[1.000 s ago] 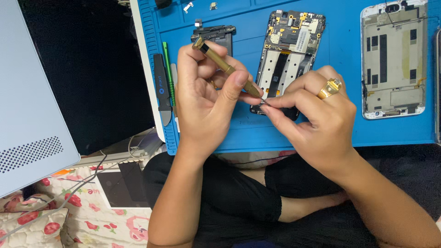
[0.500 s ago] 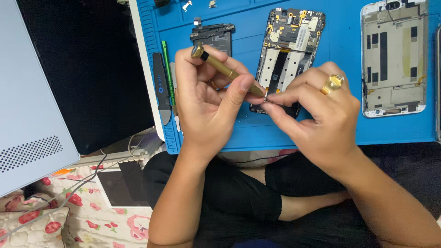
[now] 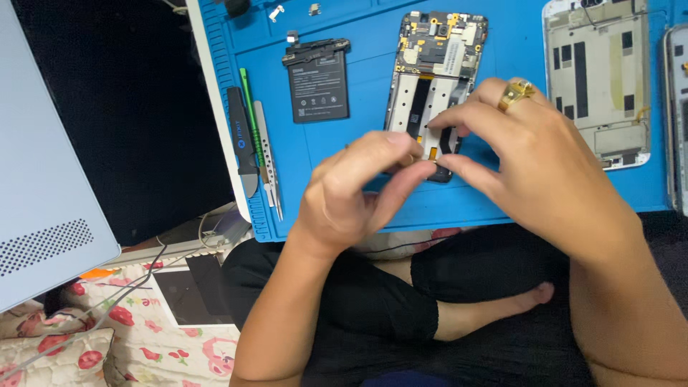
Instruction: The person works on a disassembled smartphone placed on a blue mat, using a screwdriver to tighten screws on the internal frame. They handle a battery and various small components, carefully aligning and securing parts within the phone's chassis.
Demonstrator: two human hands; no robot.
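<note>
Fingers of the left hand [image 3: 351, 197] and right hand [image 3: 530, 165] meet tip to tip over the near edge of the blue mat [image 3: 502, 204]. Thumb and forefinger of each are pinched together on something very small; what it is cannot be made out. A glint of brass shows between the tips.

Directly behind the fingertips lies the opened phone frame [image 3: 430, 79], circuit board at its far end, its near end hidden by the fingers. A gold ring [image 3: 517, 91] sits on the right hand.

Further out on the mat: a black battery [image 3: 317, 82] left of the frame, a second phone shell [image 3: 598, 79] to the right, and a black pry tool [image 3: 240, 140], green stick [image 3: 249, 107] and metal tweezers [image 3: 266, 161] along the left edge. The mat covers a white desk [image 3: 215, 122]. Beyond it are a dark floor area, a grey panel [image 3: 43, 186], and a floral cloth [image 3: 93, 337] with cables.

Against the earlier frames: the brass screwdriver that lay across the left palm is now almost wholly hidden; the left hand has turned knuckles-up and both hands sit lower.
</note>
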